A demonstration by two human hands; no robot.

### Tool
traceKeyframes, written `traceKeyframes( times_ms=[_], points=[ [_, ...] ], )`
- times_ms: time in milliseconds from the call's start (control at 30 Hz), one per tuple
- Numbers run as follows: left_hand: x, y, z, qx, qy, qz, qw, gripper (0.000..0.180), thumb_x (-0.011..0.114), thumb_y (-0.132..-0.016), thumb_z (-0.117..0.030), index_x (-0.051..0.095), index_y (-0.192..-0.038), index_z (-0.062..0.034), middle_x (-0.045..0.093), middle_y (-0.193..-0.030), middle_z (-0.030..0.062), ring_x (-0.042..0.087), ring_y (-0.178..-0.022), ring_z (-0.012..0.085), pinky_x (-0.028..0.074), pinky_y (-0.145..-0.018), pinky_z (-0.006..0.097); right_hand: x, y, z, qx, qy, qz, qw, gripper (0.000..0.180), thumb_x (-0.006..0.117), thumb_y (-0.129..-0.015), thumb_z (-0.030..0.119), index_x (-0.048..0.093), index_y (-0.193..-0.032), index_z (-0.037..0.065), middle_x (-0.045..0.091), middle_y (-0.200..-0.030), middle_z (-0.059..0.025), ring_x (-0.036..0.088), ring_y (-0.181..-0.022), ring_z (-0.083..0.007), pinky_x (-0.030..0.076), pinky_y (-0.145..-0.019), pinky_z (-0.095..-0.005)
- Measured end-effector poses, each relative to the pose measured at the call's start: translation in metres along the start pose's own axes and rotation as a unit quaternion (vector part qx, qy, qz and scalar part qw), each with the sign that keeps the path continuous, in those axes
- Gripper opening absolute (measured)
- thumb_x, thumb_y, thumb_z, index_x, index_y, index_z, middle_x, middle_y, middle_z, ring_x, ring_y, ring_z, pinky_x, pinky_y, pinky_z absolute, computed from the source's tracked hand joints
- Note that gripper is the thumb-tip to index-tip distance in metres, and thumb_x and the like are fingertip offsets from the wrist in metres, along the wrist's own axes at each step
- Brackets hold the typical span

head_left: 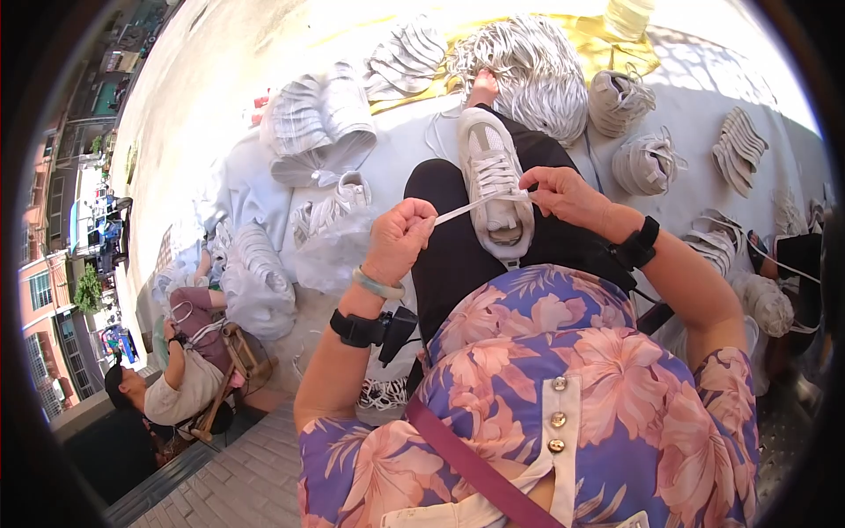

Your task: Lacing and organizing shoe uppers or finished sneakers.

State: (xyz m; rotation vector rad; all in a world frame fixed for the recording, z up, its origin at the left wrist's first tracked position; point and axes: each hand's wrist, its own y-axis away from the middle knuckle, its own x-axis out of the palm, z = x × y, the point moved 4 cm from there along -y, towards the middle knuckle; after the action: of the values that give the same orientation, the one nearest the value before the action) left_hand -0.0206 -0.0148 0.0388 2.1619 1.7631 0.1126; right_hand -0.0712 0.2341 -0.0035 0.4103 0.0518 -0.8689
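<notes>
Across the black-trousered lap [437,195], where a white shoe [493,167] is being supported, its lace [462,210] is being pinched by the left hand [400,236] and the right hand [565,195], even tension being advisable against twisting.

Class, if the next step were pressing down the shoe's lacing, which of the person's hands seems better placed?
Probably the right hand: it is at the edge of the shoe, close to the lacing. The left hand is farther off, to the shoe's left, pinching the stretched white lace.
</notes>
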Motion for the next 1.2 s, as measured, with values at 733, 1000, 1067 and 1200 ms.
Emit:
traceKeyframes(
  times_ms=[733,1000,1067,1200],
  points=[
    [-0.024,0.030,-0.004,0.017,-0.284,-0.028,0.958,0.016,0.060,-0.073,-0.008,0.061,-0.089,-0.0058,0.053,-0.060,-0.0012,0.047,-0.051,0.0065,0.037,-0.048,0.023,-0.090,0.103,-0.010,0.109,-0.148,-0.136,0.973,0.016,0.058,-0.081,0.013,0.057,-0.095,0.006,0.044,-0.059,0.0072,0.038,-0.050,-0.0005,0.031,-0.046,-0.0148],
    [0.016,0.029,-0.084,0.217,-0.468,-0.045,0.856,0.002,0.056,-0.075,-0.008,0.054,-0.075,-0.0077,0.052,-0.060,0.0097,0.054,-0.055,0.0294,0.041,-0.047,0.036,-0.078,0.120,0.010,0.089,0.089,-0.118,0.985,0.024,0.057,-0.073,0.005,0.054,-0.097,0.002,0.037,-0.055,0.0033,0.037,-0.049,-0.0046,0.029,-0.045,-0.0229],
    [0.022,0.030,-0.083,0.216,-0.504,-0.017,0.836,0.006,0.056,-0.075,-0.009,0.051,-0.071,-0.0078,0.050,-0.058,0.0085,0.054,-0.054,0.0296,0.041,-0.047,0.038,-0.079,0.120,0.018,0.046,0.232,-0.160,0.958,0.022,0.054,-0.071,0.005,0.052,-0.092,0.001,0.042,-0.051,-0.0103,0.040,-0.045,-0.0156,0.033,-0.045,-0.0298],
    [0.015,0.038,-0.062,0.191,-0.542,0.004,0.818,0.009,0.054,-0.075,-0.011,0.049,-0.069,-0.0084,0.050,-0.058,0.0086,0.054,-0.054,0.0299,0.041,-0.046,0.039,-0.078,0.121,0.005,0.018,0.271,-0.170,0.947,0.020,0.053,-0.071,0.005,0.051,-0.090,0.001,0.041,-0.055,-0.0167,0.041,-0.045,-0.0208,0.034,-0.046,-0.0321]
  ],
)
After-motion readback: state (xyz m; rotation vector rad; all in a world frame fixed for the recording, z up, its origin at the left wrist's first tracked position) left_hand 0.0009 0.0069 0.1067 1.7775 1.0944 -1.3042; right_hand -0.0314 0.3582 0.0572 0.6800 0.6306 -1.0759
